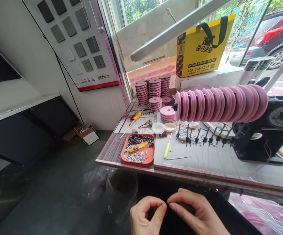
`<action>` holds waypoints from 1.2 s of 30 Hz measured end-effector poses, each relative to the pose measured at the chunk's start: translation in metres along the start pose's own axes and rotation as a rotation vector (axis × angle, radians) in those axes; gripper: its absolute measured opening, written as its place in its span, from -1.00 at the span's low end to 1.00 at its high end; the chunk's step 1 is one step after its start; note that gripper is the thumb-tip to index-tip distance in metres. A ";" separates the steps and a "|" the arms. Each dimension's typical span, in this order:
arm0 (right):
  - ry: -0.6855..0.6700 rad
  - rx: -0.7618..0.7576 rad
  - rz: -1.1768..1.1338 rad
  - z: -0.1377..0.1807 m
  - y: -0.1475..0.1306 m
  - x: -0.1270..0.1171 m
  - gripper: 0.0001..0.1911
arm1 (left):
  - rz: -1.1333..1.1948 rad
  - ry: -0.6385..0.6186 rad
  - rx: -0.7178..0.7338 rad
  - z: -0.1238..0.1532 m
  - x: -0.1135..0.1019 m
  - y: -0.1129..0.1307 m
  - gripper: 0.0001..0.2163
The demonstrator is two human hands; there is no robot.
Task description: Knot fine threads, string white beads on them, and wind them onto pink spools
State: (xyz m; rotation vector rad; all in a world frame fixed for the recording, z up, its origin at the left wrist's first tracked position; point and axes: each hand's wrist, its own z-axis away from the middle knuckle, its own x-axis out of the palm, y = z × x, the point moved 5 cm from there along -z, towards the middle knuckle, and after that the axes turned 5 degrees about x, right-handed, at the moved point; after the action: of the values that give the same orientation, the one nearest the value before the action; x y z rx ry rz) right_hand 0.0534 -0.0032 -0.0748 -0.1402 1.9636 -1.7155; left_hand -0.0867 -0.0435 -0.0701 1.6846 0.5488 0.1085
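We see both hands ungloved: the left hand [149,213] and, beside it, the right hand [197,209], each with slim fingers [184,195] and rounded knuckles. Near and to the right we make out plain black cloth [233,215] clothing the leg, so dark that we cannot tell its seams or cut.

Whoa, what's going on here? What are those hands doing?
Someone is holding both hands in front of the table, below its edge. The left hand and right hand have fingertips pinched, nearly meeting; anything between them is too small to see. Up on the table, a row of pink discs sits on a black machine. An orange tray of little pieces and a green-handled tool lie there, away from the hands.
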 end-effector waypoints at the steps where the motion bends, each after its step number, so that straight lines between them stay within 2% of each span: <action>1: 0.026 -0.009 -0.006 0.001 -0.001 -0.002 -0.68 | 0.012 0.008 -0.002 0.001 0.001 0.000 -0.88; 7: 0.107 -0.100 0.034 0.004 -0.015 -0.012 -0.77 | 0.048 0.021 0.017 0.005 0.002 -0.004 -0.96; 13: 0.066 -0.163 0.169 0.003 -0.022 -0.015 -0.81 | 0.069 0.002 0.093 0.004 0.003 0.000 -0.99; 21: 0.008 -0.187 0.302 0.004 -0.023 -0.011 -0.82 | 0.021 -0.005 0.303 0.005 0.002 0.007 -0.95; 25: -0.044 -0.290 0.415 0.003 -0.028 -0.008 -0.83 | -0.052 -0.016 0.361 0.006 0.002 0.008 -0.93; 36: 0.071 -0.428 0.611 0.004 -0.036 -0.003 -0.79 | -0.191 0.004 0.457 0.006 0.003 0.022 -0.89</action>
State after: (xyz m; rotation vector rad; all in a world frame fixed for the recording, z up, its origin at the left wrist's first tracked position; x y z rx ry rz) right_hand 0.0489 -0.0121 -0.0402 0.3434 2.1088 -0.9164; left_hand -0.0754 -0.0497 -0.0509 2.0617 0.7763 -0.1650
